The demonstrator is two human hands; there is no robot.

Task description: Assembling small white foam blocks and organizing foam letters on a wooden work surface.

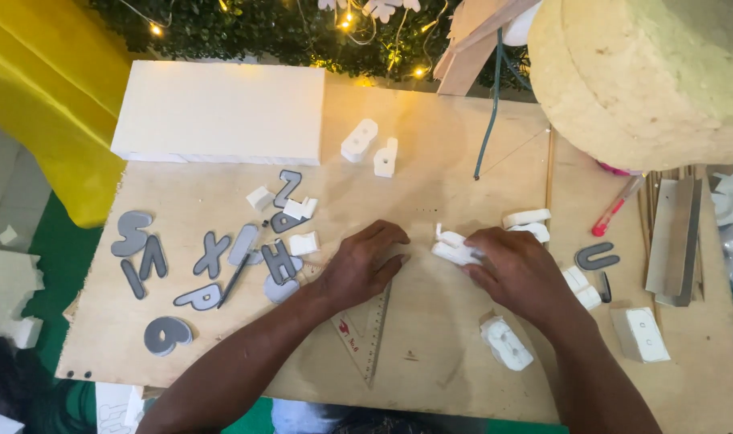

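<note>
two hands point(443, 265), right gripping foam piece point(455, 251)

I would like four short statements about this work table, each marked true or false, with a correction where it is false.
1. The right hand grips a white foam piece. True.
2. The left hand holds the red pen. False: it rests flat on the plywood board, over a clear set square.
3. Grey cut-out letters lie left of the hands. True.
4. The white foam slab stands upright. False: it lies flat.
</note>
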